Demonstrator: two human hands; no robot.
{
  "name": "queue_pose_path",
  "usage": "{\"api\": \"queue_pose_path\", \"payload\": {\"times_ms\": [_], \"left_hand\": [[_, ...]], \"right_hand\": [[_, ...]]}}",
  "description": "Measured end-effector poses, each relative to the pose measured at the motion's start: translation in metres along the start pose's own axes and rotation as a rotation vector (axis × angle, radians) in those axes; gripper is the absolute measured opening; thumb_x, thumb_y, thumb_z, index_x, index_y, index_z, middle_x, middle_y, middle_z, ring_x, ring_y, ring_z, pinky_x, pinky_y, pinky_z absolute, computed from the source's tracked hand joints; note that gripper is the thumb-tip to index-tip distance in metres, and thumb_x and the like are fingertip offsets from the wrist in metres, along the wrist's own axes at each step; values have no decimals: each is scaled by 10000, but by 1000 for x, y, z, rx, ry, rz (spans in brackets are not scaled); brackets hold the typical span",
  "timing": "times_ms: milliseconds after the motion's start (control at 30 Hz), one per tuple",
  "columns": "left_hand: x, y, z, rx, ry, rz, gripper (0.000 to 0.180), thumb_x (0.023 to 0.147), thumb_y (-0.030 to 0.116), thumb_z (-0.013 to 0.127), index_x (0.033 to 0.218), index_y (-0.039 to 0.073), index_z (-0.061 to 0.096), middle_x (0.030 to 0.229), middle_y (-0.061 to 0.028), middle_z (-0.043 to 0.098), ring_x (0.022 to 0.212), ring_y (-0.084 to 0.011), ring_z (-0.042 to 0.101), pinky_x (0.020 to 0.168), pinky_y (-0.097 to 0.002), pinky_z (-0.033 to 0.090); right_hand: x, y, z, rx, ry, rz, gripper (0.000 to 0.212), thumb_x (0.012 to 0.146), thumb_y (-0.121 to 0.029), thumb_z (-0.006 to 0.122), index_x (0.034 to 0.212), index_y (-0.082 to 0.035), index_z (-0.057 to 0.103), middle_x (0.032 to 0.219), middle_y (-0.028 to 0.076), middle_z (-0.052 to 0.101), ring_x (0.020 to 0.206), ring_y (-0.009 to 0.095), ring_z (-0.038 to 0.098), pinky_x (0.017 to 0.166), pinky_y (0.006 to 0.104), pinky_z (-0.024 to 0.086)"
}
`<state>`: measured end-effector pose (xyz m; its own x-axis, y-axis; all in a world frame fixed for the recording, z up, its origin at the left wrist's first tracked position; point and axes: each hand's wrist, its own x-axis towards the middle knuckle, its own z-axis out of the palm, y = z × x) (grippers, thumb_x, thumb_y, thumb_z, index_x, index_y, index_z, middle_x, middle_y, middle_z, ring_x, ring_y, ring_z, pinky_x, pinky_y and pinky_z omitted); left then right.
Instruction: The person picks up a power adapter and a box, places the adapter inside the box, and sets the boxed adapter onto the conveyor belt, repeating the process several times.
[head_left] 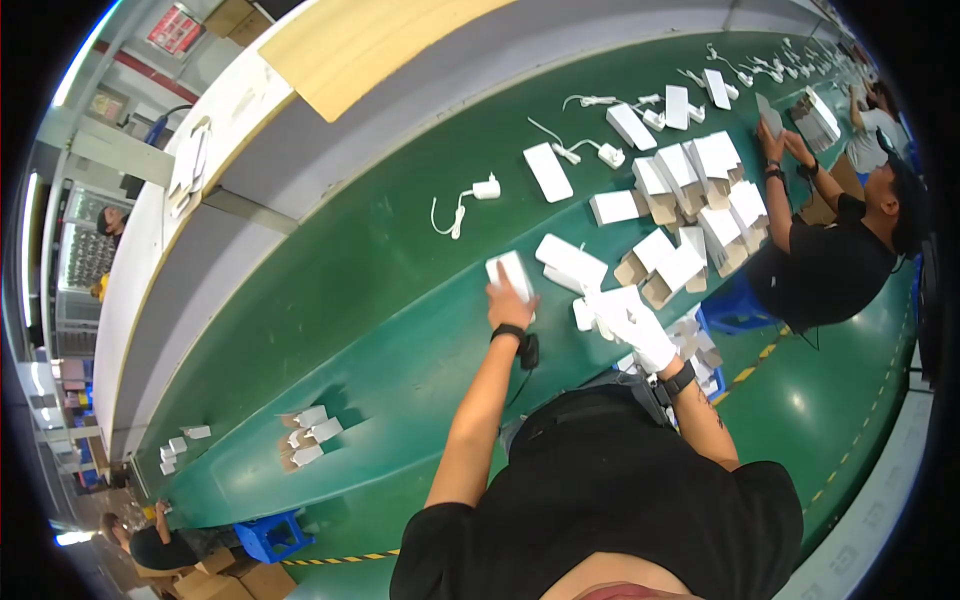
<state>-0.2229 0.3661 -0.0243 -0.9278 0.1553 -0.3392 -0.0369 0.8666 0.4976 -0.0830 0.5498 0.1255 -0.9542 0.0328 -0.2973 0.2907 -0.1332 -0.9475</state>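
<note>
Over a slim white box on the green bench, my bare left hand has its index finger stretched along the top and the other fingers at the sides. My right hand, in a white glove, is closed on a small white charger; its white shape partly merges with the glove. Just beyond the right hand lies a white lidded box. To its right stands a cluster of white cartons, several with open brown flaps.
A charger with its cable lies on the far green belt, with more boxes and chargers to the right. Small cartons stand at left. A co-worker sits at right, another person far left. A blue stool stands below the bench.
</note>
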Motion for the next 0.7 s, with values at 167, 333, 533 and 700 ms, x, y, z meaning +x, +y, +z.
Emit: {"api": "queue_pose_path", "payload": {"times_ms": [167, 333, 533, 700], "left_hand": [[-41, 14, -43, 356, -97, 6, 1017, 748, 371, 696, 1470, 215, -3, 1346, -283, 372, 1137, -419, 494, 891, -510, 446], [12, -36, -32, 698, 233, 705, 897, 705, 287, 750, 1421, 173, 222, 1294, -200, 465, 1146, -328, 509, 939, -436, 425], [13, -22, -51, -588, -278, 330, 829, 619, 172, 829, 1336, 105, 418, 1246, -105, 527, 1159, -226, 503, 983, -351, 391], [-58, 20, -93, -931, -585, 389, 785, 607, 168, 839, 1289, 59, 464, 1217, -68, 542, 1110, -191, 513, 962, -322, 394]], "right_hand": [[1, 35, -68, 275, -77, -28, 440, 876, -271, 608, 1222, -23, 498, 1023, 38, 602, 787, 108, 551, 706, 243, 452], [17, 13, -64, 511, -281, 17, 505, 862, -284, 623, 1251, 7, 485, 1035, 73, 590, 883, 116, 558, 720, 239, 458], [32, 23, -54, 687, -484, 92, 650, 830, -333, 654, 1319, 19, 409, 1112, 96, 574, 930, 141, 564, 744, 247, 471], [60, 12, -31, 599, -715, 51, 528, 859, -251, 621, 1293, -3, 451, 1083, 108, 588, 849, 154, 579, 670, 283, 489]]}}
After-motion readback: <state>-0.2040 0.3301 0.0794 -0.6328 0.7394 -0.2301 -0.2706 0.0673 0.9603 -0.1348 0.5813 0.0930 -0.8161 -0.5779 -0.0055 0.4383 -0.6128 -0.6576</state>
